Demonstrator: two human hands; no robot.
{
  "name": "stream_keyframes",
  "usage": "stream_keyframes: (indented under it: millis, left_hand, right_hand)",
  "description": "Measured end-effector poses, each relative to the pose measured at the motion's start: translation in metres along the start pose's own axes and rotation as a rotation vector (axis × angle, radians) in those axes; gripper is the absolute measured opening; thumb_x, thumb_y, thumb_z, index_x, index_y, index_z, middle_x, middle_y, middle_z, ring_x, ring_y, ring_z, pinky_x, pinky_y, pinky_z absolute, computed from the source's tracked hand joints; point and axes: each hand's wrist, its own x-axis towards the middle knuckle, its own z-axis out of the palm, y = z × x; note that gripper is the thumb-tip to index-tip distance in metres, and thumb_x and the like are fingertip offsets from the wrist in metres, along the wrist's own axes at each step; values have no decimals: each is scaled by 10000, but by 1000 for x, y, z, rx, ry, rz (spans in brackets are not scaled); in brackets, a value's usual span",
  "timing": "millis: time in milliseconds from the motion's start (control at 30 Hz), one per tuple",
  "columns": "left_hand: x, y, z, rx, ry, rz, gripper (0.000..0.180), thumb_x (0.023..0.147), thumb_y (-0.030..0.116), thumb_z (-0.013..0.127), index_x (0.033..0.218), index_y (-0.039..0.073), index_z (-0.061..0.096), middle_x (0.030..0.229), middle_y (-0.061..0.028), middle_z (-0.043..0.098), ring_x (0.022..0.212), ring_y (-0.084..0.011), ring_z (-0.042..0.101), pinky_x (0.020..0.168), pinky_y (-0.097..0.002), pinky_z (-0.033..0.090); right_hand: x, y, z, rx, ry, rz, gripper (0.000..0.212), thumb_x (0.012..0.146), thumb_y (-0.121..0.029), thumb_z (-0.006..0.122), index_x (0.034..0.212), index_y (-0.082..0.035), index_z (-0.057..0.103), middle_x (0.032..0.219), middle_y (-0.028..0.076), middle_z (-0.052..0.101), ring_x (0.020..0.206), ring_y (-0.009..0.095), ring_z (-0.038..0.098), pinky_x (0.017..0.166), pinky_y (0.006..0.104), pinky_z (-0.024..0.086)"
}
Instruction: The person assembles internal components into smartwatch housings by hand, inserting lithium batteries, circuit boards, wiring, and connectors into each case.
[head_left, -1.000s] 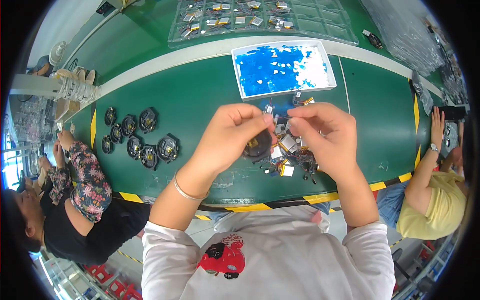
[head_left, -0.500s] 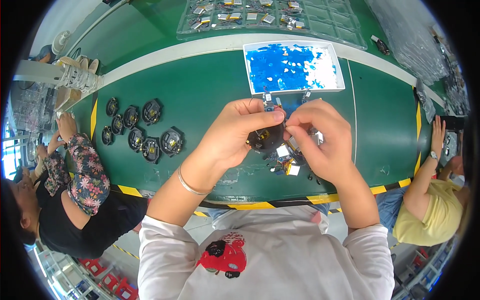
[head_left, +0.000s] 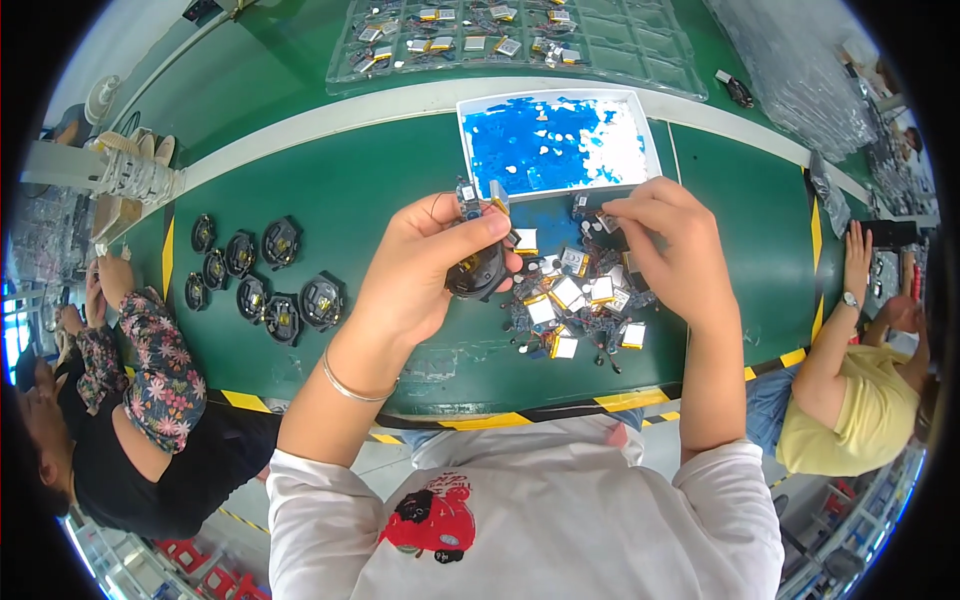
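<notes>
My left hand [head_left: 425, 262] is closed around a round black plastic housing [head_left: 478, 274], thumb on top. A small circuit board [head_left: 467, 200] with a thin wire sticks up beyond its fingers. To the right, apart from the housing, my right hand [head_left: 680, 245] has thumb and forefinger pinched together at the far edge of a pile. What lies between those fingertips is too small to make out. The pile of small silver-white battery cells [head_left: 568, 292] with wires and dark boards lies on the green table between my hands.
Several black housings [head_left: 282, 242] lie in a group on the left. Beyond my hands stands a white box [head_left: 654, 160] with blue and white small pieces. A clear compartment tray [head_left: 650, 62] holds more batteries at the back. Co-workers sit at left, in a floral sleeve [head_left: 165, 375], and at right.
My right hand has left the housing and moved right, to the pile's far edge. The left hand keeps the housing, now a little tilted. The pile shows more fully, and the whole view has shifted slightly.
</notes>
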Motion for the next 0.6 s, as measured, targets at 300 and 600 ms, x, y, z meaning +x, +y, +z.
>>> stream_keyframes:
  millis: [300,600]
  left_hand:
    - [-1,-12,10,-47,-16,-12,87,825,81,644,865,11,613,776,-72,637,658,-146,629,549,-260,517]
    - [-9,-7,19,20,-83,-41,189,848,38,545,1030,8,589,913,-104,652,768,-186,662,627,-297,566]
  right_hand:
    - [-6,-45,26,288,182,-37,198,699,51,677,887,-3,650,797,96,640,683,150,618,607,249,493]
    - [-7,-39,25,459,180,34,199,687,83,675,872,17,637,853,98,628,748,146,613,643,238,503]
